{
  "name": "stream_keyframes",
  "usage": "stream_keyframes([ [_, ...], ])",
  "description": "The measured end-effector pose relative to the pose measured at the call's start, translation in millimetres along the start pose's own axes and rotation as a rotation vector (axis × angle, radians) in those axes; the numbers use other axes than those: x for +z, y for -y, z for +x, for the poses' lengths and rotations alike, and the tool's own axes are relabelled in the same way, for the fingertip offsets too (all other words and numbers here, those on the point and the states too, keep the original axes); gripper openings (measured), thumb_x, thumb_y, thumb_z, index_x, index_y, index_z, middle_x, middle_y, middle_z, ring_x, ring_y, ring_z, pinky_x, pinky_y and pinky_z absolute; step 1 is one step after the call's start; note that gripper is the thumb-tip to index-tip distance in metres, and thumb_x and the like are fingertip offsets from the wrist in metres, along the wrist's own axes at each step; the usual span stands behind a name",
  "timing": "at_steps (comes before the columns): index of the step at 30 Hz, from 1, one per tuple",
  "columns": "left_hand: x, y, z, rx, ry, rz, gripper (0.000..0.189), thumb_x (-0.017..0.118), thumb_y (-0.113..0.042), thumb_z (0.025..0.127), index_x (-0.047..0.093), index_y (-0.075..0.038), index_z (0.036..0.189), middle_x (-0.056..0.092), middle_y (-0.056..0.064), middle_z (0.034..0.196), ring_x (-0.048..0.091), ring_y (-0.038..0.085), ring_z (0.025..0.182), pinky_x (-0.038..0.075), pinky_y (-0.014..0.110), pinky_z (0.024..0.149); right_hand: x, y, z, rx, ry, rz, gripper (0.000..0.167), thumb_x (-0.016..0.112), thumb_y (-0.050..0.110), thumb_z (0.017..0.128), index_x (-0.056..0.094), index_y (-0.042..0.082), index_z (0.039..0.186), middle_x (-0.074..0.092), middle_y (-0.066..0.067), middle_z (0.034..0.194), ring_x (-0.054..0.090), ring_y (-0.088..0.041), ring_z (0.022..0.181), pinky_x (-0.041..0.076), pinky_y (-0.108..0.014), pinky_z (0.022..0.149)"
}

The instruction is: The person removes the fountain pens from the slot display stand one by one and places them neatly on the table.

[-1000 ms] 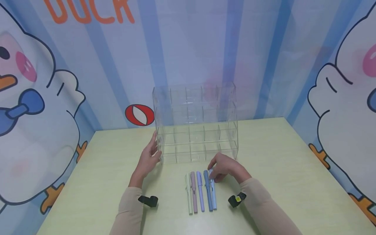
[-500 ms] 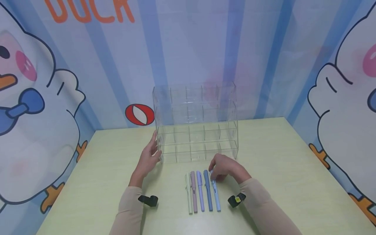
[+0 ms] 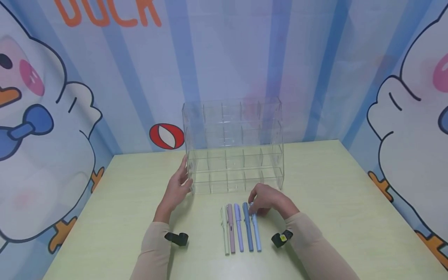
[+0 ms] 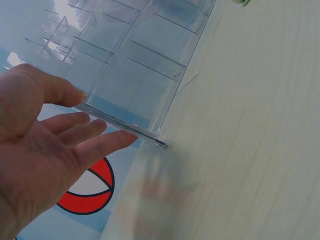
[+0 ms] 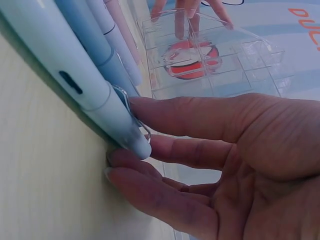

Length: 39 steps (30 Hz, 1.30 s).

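A clear acrylic rack (image 3: 233, 170) with stepped rows of compartments stands upright near the back of the table. My left hand (image 3: 175, 191) holds its left side panel, thumb at the edge and fingers along the outer face in the left wrist view. In front of the rack several pens lie side by side. At the row's right end, my right hand (image 3: 268, 197) pinches the clip end of a light blue pen (image 5: 65, 65). Left of that pen come a darker blue pen (image 3: 248, 229), a lavender pen (image 3: 239, 229), a mauve pen (image 3: 231, 233) and a pale green pen (image 3: 225, 233).
The pale wood-look table (image 3: 115, 217) ends at a blue striped backdrop (image 3: 231, 50) with duck pictures. A black wrist camera (image 3: 177, 239) is strapped to the left sleeve, another black wrist camera (image 3: 282, 238) to the right.
The light blue pen has shifted slightly right, away from the darker blue one, then its lower end came back a little left and it rolled. My left hand and the rack stay put.
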<state>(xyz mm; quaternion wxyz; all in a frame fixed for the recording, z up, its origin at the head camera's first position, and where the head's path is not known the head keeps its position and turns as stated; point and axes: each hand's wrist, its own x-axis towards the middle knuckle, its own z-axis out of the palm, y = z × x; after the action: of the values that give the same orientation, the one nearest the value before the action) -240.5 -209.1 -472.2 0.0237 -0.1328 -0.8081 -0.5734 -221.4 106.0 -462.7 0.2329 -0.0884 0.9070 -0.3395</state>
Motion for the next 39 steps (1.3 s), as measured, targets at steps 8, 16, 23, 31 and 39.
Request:
stream_keyframes([
  [8,-0.3,1.8,0.8,0.003,-0.002,0.002,0.082,0.050,-0.001,0.101,0.009,-0.038,0.161,0.021,0.017,0.163,0.030,0.044,0.143,0.053,0.057,0.091,0.2,-0.7,1.6,-0.014,0.001,0.022,0.026,0.083,0.004,0.076,0.074,0.001,0.100,0.070,-0.007,0.075,0.070,-0.020,0.064,0.060,-0.032,0.061],
  [16,-0.2,1.8,1.2,0.005,0.007,-0.011,0.081,0.050,0.000,0.101,0.008,-0.035,0.162,0.021,0.019,0.163,0.029,0.046,0.143,0.051,0.059,0.091,0.9,0.2,1.9,-0.017,-0.008,0.014,0.024,0.083,0.005,0.077,0.074,0.002,0.099,0.070,-0.006,0.076,0.070,-0.019,0.065,0.060,-0.032,0.062],
  [23,0.1,2.9,1.3,0.009,-0.002,-0.004,0.083,0.051,0.000,0.101,0.009,-0.039,0.161,0.023,0.017,0.163,0.031,0.044,0.143,0.053,0.057,0.090,0.9,-0.6,2.5,-0.019,-0.013,0.024,0.022,0.084,0.007,0.078,0.075,0.001,0.098,0.070,-0.006,0.078,0.070,-0.019,0.065,0.060,-0.031,0.062],
  [31,-0.1,1.6,1.3,0.014,-0.002,-0.001,0.083,0.050,0.000,0.101,0.009,-0.038,0.161,0.022,0.017,0.163,0.030,0.046,0.143,0.053,0.057,0.090,-0.1,-0.7,3.1,-0.021,-0.009,0.046,0.020,0.082,0.005,0.080,0.075,0.000,0.099,0.070,-0.008,0.080,0.070,-0.020,0.065,0.060,-0.031,0.061],
  [39,-0.3,3.6,1.0,0.010,-0.004,0.003,0.083,0.052,-0.002,0.101,0.009,-0.040,0.161,0.023,0.015,0.163,0.031,0.045,0.143,0.053,0.056,0.090,0.5,-1.0,3.7,-0.030,-0.008,0.060,0.018,0.080,0.002,0.082,0.074,-0.002,0.099,0.070,-0.009,0.082,0.071,-0.020,0.065,0.061,-0.032,0.061],
])
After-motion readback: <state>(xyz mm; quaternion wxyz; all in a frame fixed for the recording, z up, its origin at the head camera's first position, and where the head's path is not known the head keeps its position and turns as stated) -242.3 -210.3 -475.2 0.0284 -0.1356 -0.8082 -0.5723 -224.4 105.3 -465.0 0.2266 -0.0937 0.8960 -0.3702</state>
